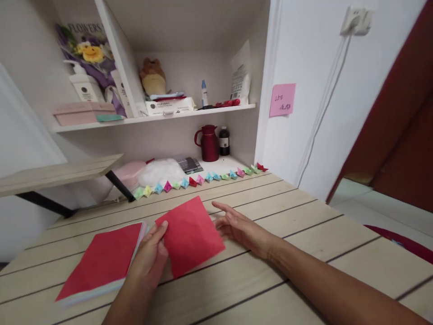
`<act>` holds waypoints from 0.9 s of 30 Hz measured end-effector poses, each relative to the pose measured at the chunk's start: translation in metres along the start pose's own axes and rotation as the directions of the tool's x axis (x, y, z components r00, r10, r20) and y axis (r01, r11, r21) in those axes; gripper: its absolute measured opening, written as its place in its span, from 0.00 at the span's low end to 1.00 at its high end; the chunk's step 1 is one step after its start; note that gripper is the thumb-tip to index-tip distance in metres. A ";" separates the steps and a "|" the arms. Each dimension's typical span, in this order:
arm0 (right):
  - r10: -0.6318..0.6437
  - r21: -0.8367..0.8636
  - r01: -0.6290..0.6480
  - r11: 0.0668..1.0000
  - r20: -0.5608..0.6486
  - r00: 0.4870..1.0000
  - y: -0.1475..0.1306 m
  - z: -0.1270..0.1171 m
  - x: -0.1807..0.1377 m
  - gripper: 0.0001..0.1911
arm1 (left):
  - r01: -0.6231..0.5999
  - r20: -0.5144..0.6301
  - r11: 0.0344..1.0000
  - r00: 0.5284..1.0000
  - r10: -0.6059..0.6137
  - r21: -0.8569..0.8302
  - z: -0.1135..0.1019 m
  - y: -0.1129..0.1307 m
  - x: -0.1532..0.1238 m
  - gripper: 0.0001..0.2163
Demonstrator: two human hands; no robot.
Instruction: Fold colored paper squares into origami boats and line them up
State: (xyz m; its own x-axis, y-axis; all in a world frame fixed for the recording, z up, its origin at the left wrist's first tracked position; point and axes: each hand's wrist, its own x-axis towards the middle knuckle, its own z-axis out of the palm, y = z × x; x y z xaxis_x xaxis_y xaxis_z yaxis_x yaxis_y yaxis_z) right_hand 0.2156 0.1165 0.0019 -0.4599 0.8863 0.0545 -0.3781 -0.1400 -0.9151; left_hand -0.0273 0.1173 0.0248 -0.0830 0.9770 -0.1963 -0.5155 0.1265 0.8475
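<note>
A square sheet of red paper is held up above the wooden table, tilted toward me. My left hand pinches its left edge, thumb on top and fingers behind. Just off the sheet's right side is my right hand, its index finger stretched out and the other fingers loosely curled, with nothing seen in it. On the table left of my left hand lies a stack of coloured paper, a red sheet uppermost and pale edges showing below.
A row of small folded paper pieces in several colours lines the table's back edge. Behind stands a white shelf unit with a dark red jug and a dark bottle. A raised wooden stand is at the left.
</note>
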 end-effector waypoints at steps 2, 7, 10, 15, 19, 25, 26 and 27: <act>0.023 -0.035 -0.025 0.999 -0.043 0.999 0.002 0.002 0.000 0.35 | 0.014 0.048 1.000 0.999 -0.013 -0.021 -0.001 -0.004 0.000 0.11; 0.081 -0.065 -0.089 0.994 -0.111 0.991 0.008 0.010 0.002 0.39 | 0.064 0.203 0.995 0.976 -0.077 0.072 0.001 -0.014 -0.013 0.16; 0.079 -0.058 -0.089 0.994 -0.151 0.985 0.010 0.013 0.003 0.40 | 0.114 0.229 0.965 0.958 -0.170 0.238 0.003 -0.020 -0.022 0.22; -0.003 -0.033 -0.003 0.999 -0.190 0.982 0.013 0.014 0.002 0.25 | 0.008 0.342 0.948 0.931 -0.123 0.319 0.002 -0.030 -0.017 0.26; -0.014 -0.075 -0.001 0.997 -0.208 0.978 0.013 0.012 0.002 0.22 | -0.014 0.401 0.931 0.905 -0.144 0.366 0.001 -0.033 -0.012 0.30; 0.048 -0.274 -0.075 0.959 -0.102 0.994 0.012 0.008 -0.001 0.19 | -0.017 0.396 0.912 0.904 -0.162 0.411 0.000 -0.021 -0.024 0.27; 0.067 -0.317 -0.087 0.944 -0.072 0.995 0.011 0.007 -0.002 0.19 | -0.035 0.412 0.912 0.899 -0.151 0.409 0.000 -0.020 -0.025 0.26; 0.091 -0.360 -0.097 0.928 -0.033 0.995 0.009 0.006 -0.003 0.19 | -0.058 0.432 0.911 0.891 -0.137 0.409 -0.001 -0.019 -0.026 0.26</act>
State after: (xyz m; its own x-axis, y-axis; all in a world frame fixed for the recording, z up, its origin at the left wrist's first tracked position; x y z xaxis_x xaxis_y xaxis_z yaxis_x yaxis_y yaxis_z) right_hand 0.2084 0.1094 -0.0044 -0.4659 0.8838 -0.0423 -0.0168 -0.0566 -0.9983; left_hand -0.0163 0.0892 0.0138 0.3653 0.9277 -0.0777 -0.1162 0.1283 0.9849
